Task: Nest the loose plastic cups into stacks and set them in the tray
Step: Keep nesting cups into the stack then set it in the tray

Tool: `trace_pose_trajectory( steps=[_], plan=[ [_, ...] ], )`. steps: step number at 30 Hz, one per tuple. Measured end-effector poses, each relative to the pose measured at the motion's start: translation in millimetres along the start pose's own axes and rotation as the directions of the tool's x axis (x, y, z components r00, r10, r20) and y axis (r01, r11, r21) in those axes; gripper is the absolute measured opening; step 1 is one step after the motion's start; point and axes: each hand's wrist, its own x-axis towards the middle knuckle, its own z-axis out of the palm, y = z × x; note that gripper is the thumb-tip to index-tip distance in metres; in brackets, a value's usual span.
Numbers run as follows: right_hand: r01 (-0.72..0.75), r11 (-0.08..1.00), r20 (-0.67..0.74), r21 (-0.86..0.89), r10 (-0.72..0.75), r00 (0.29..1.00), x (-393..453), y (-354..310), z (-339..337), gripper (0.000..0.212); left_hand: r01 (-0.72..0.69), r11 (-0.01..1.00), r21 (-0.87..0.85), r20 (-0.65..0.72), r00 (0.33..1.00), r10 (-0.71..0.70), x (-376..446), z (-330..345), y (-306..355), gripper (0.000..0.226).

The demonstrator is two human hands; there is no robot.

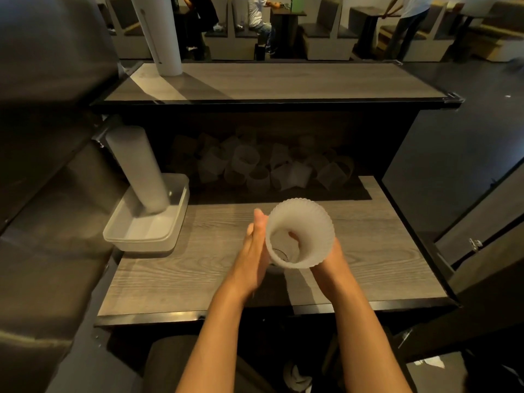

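Head view, looking down over a grey wood-grain table (175, 268). Held above the middle of the table, toward the near edge: a stack of nested translucent ribbed plastic cups (300, 234), mouth tipped up at the camera. Right hand (329, 256) wrapped round the stack from the right side and underneath, fingertips showing faintly through the cup wall. Left hand (255, 245) flat against the stack's left side, fingers straight and together, pressing rather than curling. Both hands touching the same stack, with only the stack between them.

At the left edge of the table, a clear rectangular plastic tray (147, 236), partly overhanging that edge. Standing in its far end, a tall stack of nested cups (139, 168), leaning away toward the far left. Along the far edge, in shadow under a raised shelf (283, 80), a heap of loose translucent cups (269, 165), lying on their sides and at odd angles, touching one another. On the shelf's left end, another tall white cup stack (158, 32), running out of the top of the picture. Beyond, dim booths and tables with people, too blurred for detail.
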Motion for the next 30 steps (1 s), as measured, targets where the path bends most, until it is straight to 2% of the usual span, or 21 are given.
trace_pose_trajectory(
  steps=[1,3,6,9,11,15,19,23,26,30],
  plan=[
    [0.027,0.999,-0.015,0.045,-0.027,1.0,1,1,1,0.026,0.004,0.999,0.046,0.011,1.0,-0.005,0,-1,9,0.036],
    [0.082,0.993,-0.035,0.089,-0.08,0.996,4,7,7,0.023,-0.029,0.999,0.032,0.012,1.0,0.028,0,1,27,0.05],
    [0.123,0.987,-0.095,0.107,-0.113,0.989,12,20,18,0.037,-0.07,0.997,0.027,-0.068,0.995,0.072,8,0,18,0.059],
    [0.037,0.988,-0.094,0.151,-0.023,0.995,10,23,23,0.056,-0.042,0.999,0.02,-0.103,0.994,0.044,12,0,0,0.066],
    [0.014,0.99,-0.107,0.137,0.001,0.994,8,26,21,0.057,0.0,0.999,0.039,-0.127,0.992,0.005,14,-1,-11,0.064],
    [0.049,0.996,-0.123,0.074,-0.039,0.992,9,34,16,0.047,0.07,0.996,0.049,-0.173,0.983,-0.061,17,-1,-26,0.057],
    [0.07,0.997,-0.119,-0.041,-0.074,0.99,20,35,12,0.038,0.143,0.99,0.016,-0.282,0.95,-0.133,31,-6,-44,0.025],
    [0.013,0.996,-0.099,-0.092,-0.023,0.995,31,26,13,0.034,0.223,0.975,-0.001,-0.303,0.929,-0.212,37,-4,-40,0.02],
    [-0.052,0.979,-0.117,-0.198,0.029,0.993,37,13,23,0.035,0.289,0.944,-0.159,-0.27,0.907,-0.324,41,0,-28,0.025],
    [-0.101,0.982,-0.037,-0.162,0.096,0.995,38,14,14,0.022,0.355,0.926,-0.128,-0.225,0.899,-0.376,42,-8,-16,0.027]
  ],
)
